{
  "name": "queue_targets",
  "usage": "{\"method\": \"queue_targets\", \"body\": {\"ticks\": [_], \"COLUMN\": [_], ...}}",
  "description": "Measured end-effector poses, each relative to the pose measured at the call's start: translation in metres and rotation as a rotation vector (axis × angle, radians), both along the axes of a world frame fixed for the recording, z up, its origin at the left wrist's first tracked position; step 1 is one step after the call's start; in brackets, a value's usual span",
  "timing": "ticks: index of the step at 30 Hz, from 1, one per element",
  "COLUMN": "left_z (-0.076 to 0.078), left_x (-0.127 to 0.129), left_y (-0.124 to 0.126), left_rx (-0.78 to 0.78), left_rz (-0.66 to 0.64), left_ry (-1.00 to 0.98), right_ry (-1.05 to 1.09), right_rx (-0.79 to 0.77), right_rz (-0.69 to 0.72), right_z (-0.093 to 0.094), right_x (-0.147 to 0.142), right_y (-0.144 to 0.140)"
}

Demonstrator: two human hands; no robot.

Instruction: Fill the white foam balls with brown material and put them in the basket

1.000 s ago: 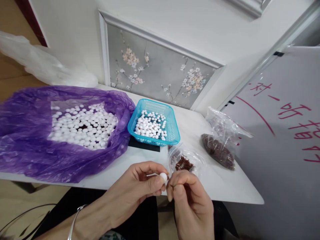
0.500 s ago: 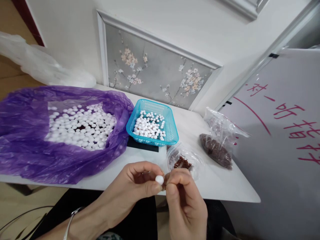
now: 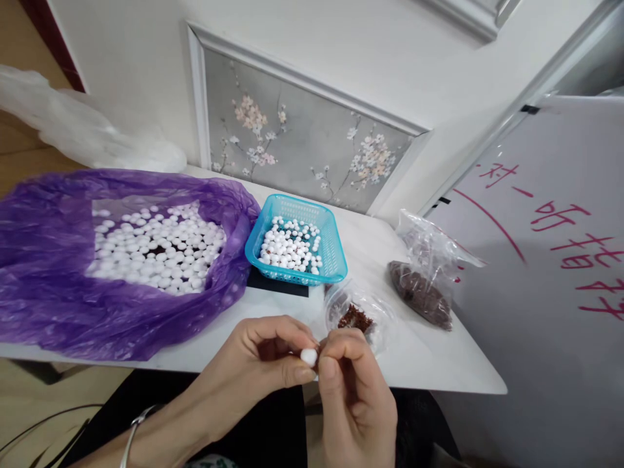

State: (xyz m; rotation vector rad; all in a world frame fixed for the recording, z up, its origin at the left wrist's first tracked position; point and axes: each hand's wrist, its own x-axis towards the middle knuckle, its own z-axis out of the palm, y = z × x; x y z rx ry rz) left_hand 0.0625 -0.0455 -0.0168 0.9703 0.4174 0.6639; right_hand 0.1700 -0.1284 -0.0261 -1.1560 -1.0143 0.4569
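Observation:
Between the thumb and fingers of my left hand (image 3: 273, 357) is a small white ball (image 3: 309, 357). My right hand (image 3: 358, 396) is pinched closed right beside the ball, its fingertips at the ball's right side; whatever they hold is too small or hidden to make out. Just beyond my hands lies an open clear plastic bag (image 3: 385, 318) with small reddish-brown pieces (image 3: 355, 318) in it. A blue plastic basket (image 3: 334, 250) farther back holds many similar white balls (image 3: 287, 247).
On the left, a purple plastic bag (image 3: 43, 260) lies spread open with many white balls inside. A clear bag of brown material (image 3: 422, 296) sits at the right end of the white table (image 3: 453, 364). A whiteboard (image 3: 526, 338) with red writing stands at the right.
My right hand has shifted slightly left, closer against the ball. The ball sits a little lower and further left in my left fingers.

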Motion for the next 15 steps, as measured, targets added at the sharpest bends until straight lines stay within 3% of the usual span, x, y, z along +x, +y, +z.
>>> {"method": "queue_targets", "body": {"ticks": [9,15], "left_z": [0.0033,0.0024], "left_x": [0.0024,0.0027], "left_y": [0.0007,0.0016], "left_rx": [-0.016,-0.02], "left_rz": [0.018,0.028], "left_ry": [0.006,0.041], "right_ry": [0.076,0.159], "right_rx": [-0.044,-0.152], "right_rz": [0.009,0.052], "right_z": [-0.0002,0.0004], "right_x": [-0.0001,0.0046], "right_y": [0.0003,0.0005]}}
